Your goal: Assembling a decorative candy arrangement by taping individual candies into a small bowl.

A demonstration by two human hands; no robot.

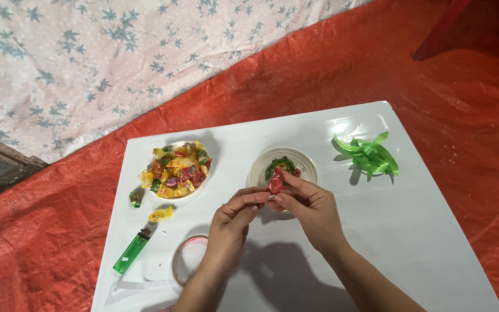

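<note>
A: Hands?
B: Left hand (233,215) and right hand (310,205) both pinch 1 red candy (275,182), fingertips closed on it.
A: Where?
B: Just over the small white dish (304,160), near the bowl of candies (194,196).

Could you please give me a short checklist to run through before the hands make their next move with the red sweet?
1. Red wrapped sweet pinched by both hands: ok; the left hand and right hand meet on it.
2. Small white ridged dish lies behind the sweet, within reach: ok; it already holds a few sweets.
3. Supply in the white bowl of mixed wrapped sweets: ok, well filled.
4. Green ribbon pieces on the white table: ok, piled at the right.
5. Green plastic lighter away from the hands: ok, near the left edge.
6. Wrapper intact: cannot tell.
</note>
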